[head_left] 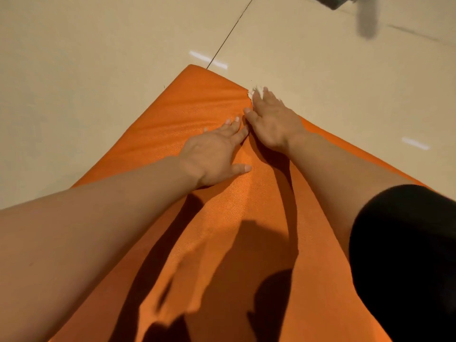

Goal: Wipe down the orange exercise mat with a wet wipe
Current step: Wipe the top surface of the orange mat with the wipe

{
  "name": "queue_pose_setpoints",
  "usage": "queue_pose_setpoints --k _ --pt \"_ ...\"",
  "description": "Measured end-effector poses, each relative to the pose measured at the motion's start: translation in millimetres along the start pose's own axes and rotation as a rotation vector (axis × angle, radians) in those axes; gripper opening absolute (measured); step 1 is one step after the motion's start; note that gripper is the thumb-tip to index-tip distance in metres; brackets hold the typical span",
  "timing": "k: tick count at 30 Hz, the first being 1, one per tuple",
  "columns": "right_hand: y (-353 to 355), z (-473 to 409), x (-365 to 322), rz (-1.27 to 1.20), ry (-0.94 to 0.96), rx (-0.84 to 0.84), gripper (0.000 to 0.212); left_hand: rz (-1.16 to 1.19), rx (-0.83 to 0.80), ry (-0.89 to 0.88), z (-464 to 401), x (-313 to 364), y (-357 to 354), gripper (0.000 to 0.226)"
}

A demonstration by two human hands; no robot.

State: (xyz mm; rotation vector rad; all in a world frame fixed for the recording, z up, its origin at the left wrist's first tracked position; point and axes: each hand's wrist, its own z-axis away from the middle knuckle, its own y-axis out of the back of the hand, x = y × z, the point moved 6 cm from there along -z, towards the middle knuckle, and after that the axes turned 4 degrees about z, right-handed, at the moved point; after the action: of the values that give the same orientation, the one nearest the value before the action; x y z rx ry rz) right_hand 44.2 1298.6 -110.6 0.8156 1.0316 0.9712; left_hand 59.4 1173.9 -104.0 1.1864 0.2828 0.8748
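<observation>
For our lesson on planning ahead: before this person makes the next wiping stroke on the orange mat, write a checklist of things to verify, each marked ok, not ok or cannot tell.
1. Wet wipe under the right hand: ok, white edge shows past the fingers.
2. Left hand steadying the orange mat: ok, flat on it, fingers spread.
3. Mat lying flat on the floor: ok where visible.
4. Wipe still damp: cannot tell.
5. Far corner already wiped: cannot tell.

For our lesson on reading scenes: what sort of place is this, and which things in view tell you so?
Probably an indoor room, perhaps a home or gym. An orange exercise mat lies on a glossy tiled floor that reflects ceiling lights.
</observation>
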Motion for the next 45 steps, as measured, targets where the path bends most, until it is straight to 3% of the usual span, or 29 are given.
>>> queue_pose_setpoints --k 2,4,7,10,16,20,24,33,39,45 --pt "-2.9 20.8 3.2 0.024 0.045 -0.009 0.060 0.023 0.060 -0.015 4.5 -3.4 1.7 0.081" --pt "-10.6 51.0 9.1 0.088 0.072 0.011 0.061 0.093 0.239 -0.006 14.3 -21.3 6.4 0.067" --pt "-12.5 67.7 10.6 0.130 0.065 0.029 0.064 0.123 0.384 0.091 29.0 -62.3 -2.5 0.058" --pt "-6.7 28.8 -13.9 0.080 0.082 0.012 0.062 0.007 0.358 0.115 31.9 -70.6 -17.4 0.064" --pt "-9.7 -51.3 -53.9 0.087 0.161 -0.018 0.064 -0.009 0.389 0.119 30.4 -75.2 -16.9 0.063" --pt "-8.4 -2.7 -19.9 0.129 0.213 0.043 0.070 -0.023 0.407 0.113 31.1 -77.2 -17.5 0.062" --pt "-6.3 59.4 8.7 0.189 0.093 0.063 0.067 -0.003 0.424 0.115 28.8 -75.8 -17.9 0.063" --pt "-13.3 -10.5 -32.9 0.084 0.092 0.056 0.063 -0.013 0.405 0.136 27.7 -78.0 -18.4 0.066" --pt "-32.4 101.0 -17.7 0.178 0.127 0.070 0.070 0.003 0.416 0.132 27.3 -78.0 -19.1 0.066" --pt "-31.9 16.3 -75.4 0.156 0.178 -0.007 0.061 0.012 0.405 0.136 27.7 -74.7 -19.6 0.067"
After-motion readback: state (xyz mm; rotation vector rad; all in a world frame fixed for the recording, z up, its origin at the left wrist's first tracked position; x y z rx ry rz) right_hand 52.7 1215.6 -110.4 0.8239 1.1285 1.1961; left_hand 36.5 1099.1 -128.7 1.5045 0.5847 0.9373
